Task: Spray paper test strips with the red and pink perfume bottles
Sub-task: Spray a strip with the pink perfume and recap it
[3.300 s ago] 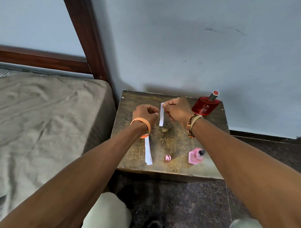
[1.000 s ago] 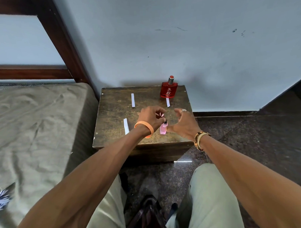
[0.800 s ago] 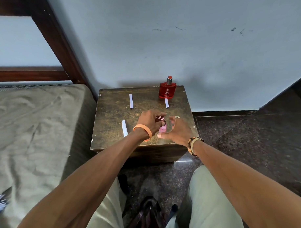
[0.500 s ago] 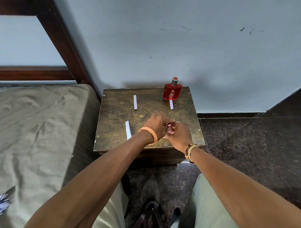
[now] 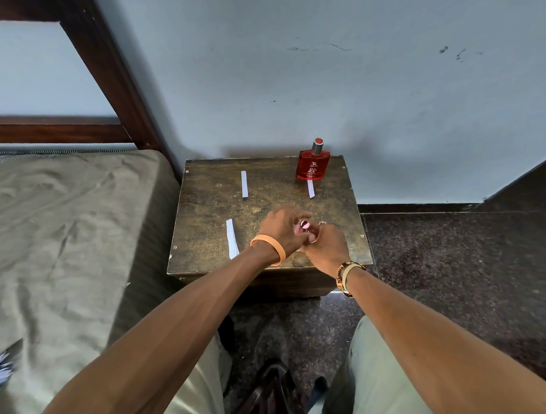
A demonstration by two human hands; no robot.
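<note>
The pink perfume bottle (image 5: 298,230) stands near the front middle of the small wooden table (image 5: 204,215), almost hidden by both hands. My left hand (image 5: 280,229) pinches its pink-and-white cap (image 5: 304,225) at the bottle's top. My right hand (image 5: 327,248) is closed around the bottle's body from the right. The red perfume bottle (image 5: 313,163) stands upright at the table's back right. One white paper strip (image 5: 310,188) lies just in front of it, another strip (image 5: 244,184) at the back middle, and a longer strip (image 5: 232,238) left of my hands.
A bed with a rumpled grey-green sheet (image 5: 65,232) borders the table on the left, with a dark wooden bedpost (image 5: 118,79) behind. A pale blue wall (image 5: 354,95) rises right behind the table. Dark speckled floor (image 5: 453,262) lies to the right; my knees are below.
My right hand, open beside the pink bottle a second ago, has closed around it. My left hand has brought the cap down onto the bottle's top.
</note>
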